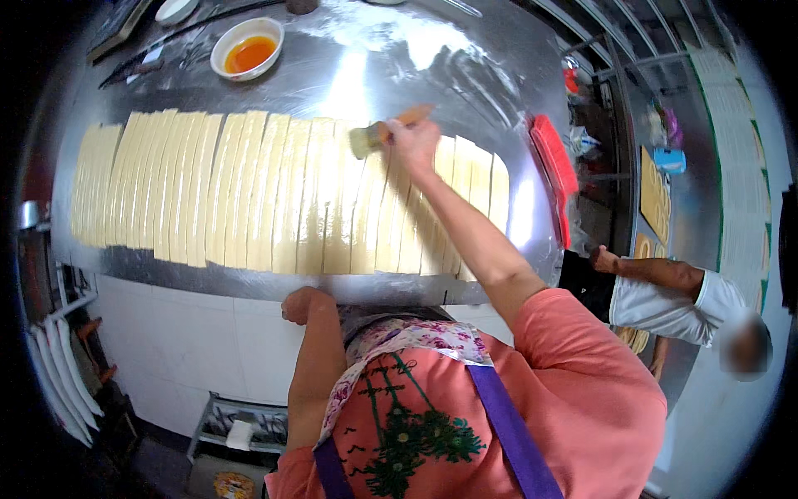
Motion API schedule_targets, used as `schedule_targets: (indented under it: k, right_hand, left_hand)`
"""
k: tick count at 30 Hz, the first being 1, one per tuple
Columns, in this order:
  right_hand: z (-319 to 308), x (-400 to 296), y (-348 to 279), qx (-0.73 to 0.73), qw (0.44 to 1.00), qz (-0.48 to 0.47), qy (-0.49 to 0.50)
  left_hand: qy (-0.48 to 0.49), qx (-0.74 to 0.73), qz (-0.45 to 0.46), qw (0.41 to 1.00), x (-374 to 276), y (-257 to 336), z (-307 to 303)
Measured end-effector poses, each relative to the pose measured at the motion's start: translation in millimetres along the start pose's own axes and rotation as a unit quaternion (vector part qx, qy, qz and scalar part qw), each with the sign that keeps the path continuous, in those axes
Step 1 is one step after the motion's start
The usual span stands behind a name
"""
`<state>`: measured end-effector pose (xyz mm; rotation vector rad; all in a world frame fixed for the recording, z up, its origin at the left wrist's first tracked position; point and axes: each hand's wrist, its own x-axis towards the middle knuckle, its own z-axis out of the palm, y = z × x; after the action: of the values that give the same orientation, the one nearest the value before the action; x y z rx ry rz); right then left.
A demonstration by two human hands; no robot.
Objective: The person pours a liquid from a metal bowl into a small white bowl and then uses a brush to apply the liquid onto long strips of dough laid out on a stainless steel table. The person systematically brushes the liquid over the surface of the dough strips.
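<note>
My right hand [416, 146] grips a pastry brush [368, 138] with a wooden handle, its pale bristles at the upper part of a row of dough strips [280, 187]. The strips lie side by side across a metal table, pale yellow, many with a wet shine. My left hand [303, 305] is at the table's near edge below the strips, its fingers curled; whether anything is in it cannot be seen. Beyond the strips, at the upper left, stands a white bowl [274, 62] with orange liquid [249, 55] in it.
White flour [399, 37] is scattered over the far part of the metal table [181, 100]. A red-bristled brush [553, 156] lies at the right edge. A co-worker [661, 293] in a white shirt stands to the right, near a board with dough pieces [654, 193].
</note>
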<state>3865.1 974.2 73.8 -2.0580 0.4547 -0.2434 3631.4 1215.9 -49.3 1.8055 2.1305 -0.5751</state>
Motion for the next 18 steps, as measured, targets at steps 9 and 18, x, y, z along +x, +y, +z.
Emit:
schedule_targets:
  k: [9,18]
  right_hand:
    - [-131,-40,44,-0.164,0.955,-0.155,-0.192]
    - [-177,-71,22,-0.013,0.98,-0.161,-0.114]
  left_hand:
    - [0.039,0.252,0.175,0.951,69,-21,60]
    - [0.0,0.255,0.239,0.937,-39,-9,-35]
